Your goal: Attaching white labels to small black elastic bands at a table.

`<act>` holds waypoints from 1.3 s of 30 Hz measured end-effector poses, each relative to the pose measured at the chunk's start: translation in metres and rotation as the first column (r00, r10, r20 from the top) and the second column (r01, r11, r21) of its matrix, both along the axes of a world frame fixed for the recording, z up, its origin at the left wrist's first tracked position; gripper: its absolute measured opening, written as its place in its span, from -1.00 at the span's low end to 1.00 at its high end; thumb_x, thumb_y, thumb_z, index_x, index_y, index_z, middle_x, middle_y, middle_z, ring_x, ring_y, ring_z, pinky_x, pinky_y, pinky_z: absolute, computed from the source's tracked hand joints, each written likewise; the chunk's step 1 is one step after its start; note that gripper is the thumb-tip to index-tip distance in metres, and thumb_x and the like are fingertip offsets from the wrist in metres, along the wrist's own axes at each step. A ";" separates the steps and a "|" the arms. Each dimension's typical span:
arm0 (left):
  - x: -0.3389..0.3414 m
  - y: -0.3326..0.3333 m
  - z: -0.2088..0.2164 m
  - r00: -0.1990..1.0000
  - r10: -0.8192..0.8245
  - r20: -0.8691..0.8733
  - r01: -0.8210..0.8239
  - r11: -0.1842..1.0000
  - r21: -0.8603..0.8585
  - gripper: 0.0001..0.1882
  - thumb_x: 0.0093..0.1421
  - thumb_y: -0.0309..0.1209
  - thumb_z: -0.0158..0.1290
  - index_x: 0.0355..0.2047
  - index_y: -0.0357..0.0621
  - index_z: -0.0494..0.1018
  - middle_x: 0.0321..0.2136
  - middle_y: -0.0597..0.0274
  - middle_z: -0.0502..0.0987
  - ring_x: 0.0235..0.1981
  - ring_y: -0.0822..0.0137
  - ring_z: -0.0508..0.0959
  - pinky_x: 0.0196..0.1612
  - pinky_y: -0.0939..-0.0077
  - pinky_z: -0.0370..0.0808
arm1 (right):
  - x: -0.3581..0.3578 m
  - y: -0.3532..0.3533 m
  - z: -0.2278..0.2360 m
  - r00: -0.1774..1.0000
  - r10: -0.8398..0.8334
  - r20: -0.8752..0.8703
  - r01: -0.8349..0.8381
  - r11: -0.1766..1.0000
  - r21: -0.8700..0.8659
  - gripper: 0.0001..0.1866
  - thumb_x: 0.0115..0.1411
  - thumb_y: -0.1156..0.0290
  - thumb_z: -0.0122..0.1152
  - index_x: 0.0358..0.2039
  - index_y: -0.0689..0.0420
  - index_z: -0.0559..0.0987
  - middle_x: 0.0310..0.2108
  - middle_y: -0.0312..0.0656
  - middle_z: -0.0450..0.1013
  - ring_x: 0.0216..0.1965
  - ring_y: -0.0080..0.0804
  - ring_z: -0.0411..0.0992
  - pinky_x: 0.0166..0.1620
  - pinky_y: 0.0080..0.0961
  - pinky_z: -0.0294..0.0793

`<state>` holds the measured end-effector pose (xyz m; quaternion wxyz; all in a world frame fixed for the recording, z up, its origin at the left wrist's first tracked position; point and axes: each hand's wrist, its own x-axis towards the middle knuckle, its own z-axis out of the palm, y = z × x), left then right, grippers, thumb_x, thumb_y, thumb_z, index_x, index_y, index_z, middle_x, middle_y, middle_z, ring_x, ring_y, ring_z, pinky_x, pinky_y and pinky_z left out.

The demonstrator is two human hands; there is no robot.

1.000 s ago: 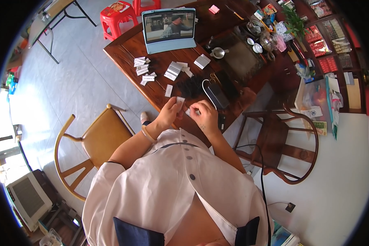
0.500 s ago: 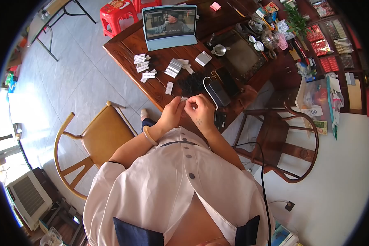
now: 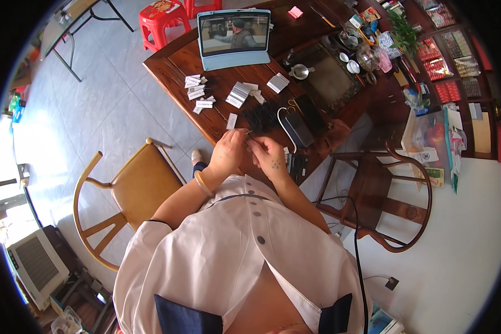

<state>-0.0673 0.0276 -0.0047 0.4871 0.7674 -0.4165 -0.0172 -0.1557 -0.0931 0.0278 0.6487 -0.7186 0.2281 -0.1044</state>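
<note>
My left hand (image 3: 229, 153) and my right hand (image 3: 269, 158) meet above the near edge of the dark wooden table (image 3: 172, 71). Both are closed, fingertips pinched close together. A small dark sliver shows between them; what they hold is mostly hidden and too small to name. Just beyond lies a heap of thin black strings (image 3: 260, 115), with a single white tag (image 3: 231, 121) to its left. Farther off are a stack of grey-and-white printed tags (image 3: 237, 94), another small stack (image 3: 278, 83) and a loose pile of white tags with black strings (image 3: 197, 92).
A tablet in a light blue case (image 3: 234, 42) stands at the back. Right of the strings are a dark box with a white cord (image 3: 298, 131), a black phone (image 3: 310, 113), a metal cup (image 3: 299, 70) and a tea tray (image 3: 331, 78). Chairs (image 3: 142, 181) flank me.
My fingers have shifted: the right hand has turned and lowered slightly, its fingers pointing more to the left. The pale bit seen between the hands earlier is now hidden.
</note>
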 end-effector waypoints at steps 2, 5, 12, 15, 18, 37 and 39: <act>0.001 0.000 0.004 0.999 -0.002 0.053 0.002 1.000 -0.004 -0.59 -0.06 -0.70 -0.04 -0.12 -0.31 0.32 -0.33 -0.03 0.46 -0.26 -0.04 0.48 -0.18 0.23 0.45 | 0.000 0.001 -0.002 0.998 0.017 -0.053 -0.013 0.996 0.085 -0.83 0.22 0.41 0.14 -0.30 0.27 0.52 -0.55 -0.30 0.46 -0.69 -0.72 0.31 -0.66 -0.76 0.23; 0.000 0.001 0.001 0.997 -0.025 0.075 0.025 1.000 0.000 -0.58 -0.07 -0.70 -0.04 -0.11 -0.32 0.32 -0.33 -0.02 0.46 -0.26 -0.04 0.48 -0.18 0.23 0.44 | 0.003 0.001 0.001 0.998 0.035 -0.045 -0.034 0.999 0.031 -0.81 0.26 0.39 0.08 -0.32 0.27 0.53 -0.55 -0.31 0.47 -0.70 -0.72 0.30 -0.68 -0.75 0.23; 0.001 0.004 0.004 0.989 -0.145 -0.003 0.145 0.989 0.022 -0.59 -0.07 -0.68 -0.03 -0.13 -0.32 0.33 -0.32 -0.04 0.46 -0.25 -0.06 0.48 -0.19 0.22 0.45 | 0.000 -0.004 0.010 0.976 0.163 -0.147 -0.173 0.983 -0.059 -0.75 0.28 0.33 0.03 -0.34 0.28 0.52 -0.57 -0.24 0.45 -0.66 -0.58 0.39 -0.59 -0.62 0.36; 0.004 0.003 0.007 0.989 -0.144 -0.007 0.144 0.990 -0.005 -0.67 0.03 -0.65 -0.04 -0.14 -0.30 0.34 -0.32 -0.06 0.47 -0.26 -0.07 0.48 -0.20 0.24 0.45 | -0.002 -0.014 -0.003 0.979 0.197 -0.056 -0.205 0.938 -0.279 -0.77 0.26 0.35 0.05 -0.31 0.28 0.53 -0.52 -0.20 0.47 -0.57 -0.55 0.43 -0.49 -0.61 0.41; 0.008 0.005 0.014 0.969 -0.191 -0.158 0.183 0.981 -0.066 -0.79 0.19 -0.58 -0.10 -0.14 -0.27 0.35 -0.34 0.05 0.50 -0.29 0.12 0.51 -0.24 0.37 0.46 | -0.007 -0.030 -0.004 0.986 0.152 -0.062 -0.164 0.925 -0.344 -0.75 0.24 0.30 0.08 -0.32 0.26 0.55 -0.46 -0.21 0.48 -0.42 -0.50 0.45 -0.35 -0.52 0.42; 0.000 0.006 0.024 0.443 -0.397 -0.804 0.309 0.909 -0.279 -0.84 0.36 -0.44 -0.21 -0.20 -0.23 0.34 -0.42 0.31 0.46 -0.45 0.55 0.37 -0.36 0.67 0.34 | 0.000 -0.025 0.027 0.953 0.138 0.270 -0.029 0.928 -0.372 -0.81 0.05 0.61 0.22 -0.28 0.17 0.53 -0.39 -0.25 0.48 -0.36 -0.50 0.47 -0.32 -0.59 0.45; 0.000 0.005 0.016 0.394 -0.398 -0.828 0.239 0.915 -0.326 -0.84 0.36 -0.45 -0.23 -0.20 -0.23 0.33 -0.46 0.32 0.41 -0.48 0.54 0.35 -0.39 0.67 0.32 | 0.006 -0.027 0.032 0.853 0.357 0.380 0.042 0.680 -0.732 -0.73 -0.03 0.66 0.20 -0.27 0.14 0.52 -0.39 -0.23 0.46 -0.37 -0.30 0.46 -0.32 -0.45 0.46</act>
